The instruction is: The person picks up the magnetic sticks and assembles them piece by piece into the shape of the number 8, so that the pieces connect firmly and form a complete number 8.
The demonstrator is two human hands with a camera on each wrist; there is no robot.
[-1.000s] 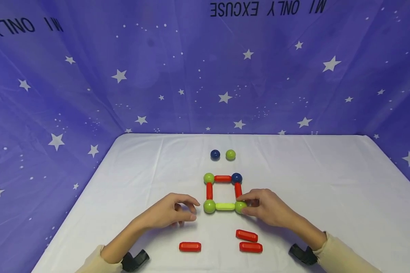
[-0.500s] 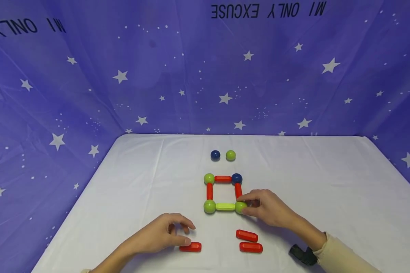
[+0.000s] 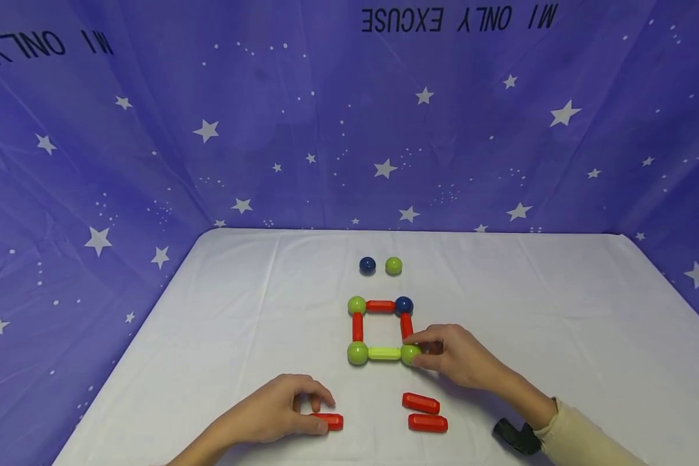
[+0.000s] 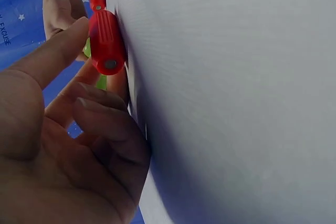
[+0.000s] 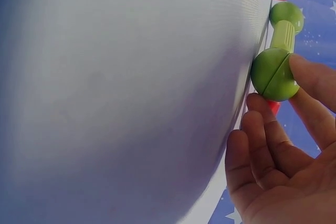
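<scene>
A square of magnetic rods and balls lies on the white table. Its near side is a light green rod (image 3: 384,353), between a green ball (image 3: 358,353) on the left and another green ball (image 5: 273,74) on the right. My right hand (image 3: 457,356) holds that right-hand ball between thumb and fingers. Three red rods and a blue ball (image 3: 404,305) make up much of the rest. Nearer the front, my left hand (image 3: 279,411) has thumb and fingers on either side of a loose red rod (image 4: 107,40), pinching it at the table and partly covering it from above.
Two more red rods (image 3: 428,423) lie side by side to the right, in front of the square. Behind it sit a loose blue ball (image 3: 367,265) and a loose green ball (image 3: 393,265). A purple star-patterned cloth (image 3: 326,129) hangs behind the table.
My left hand has come down from beside the square's near left ball toward the front and taken hold of the loose red rod. The right hand has stayed on its green ball.
</scene>
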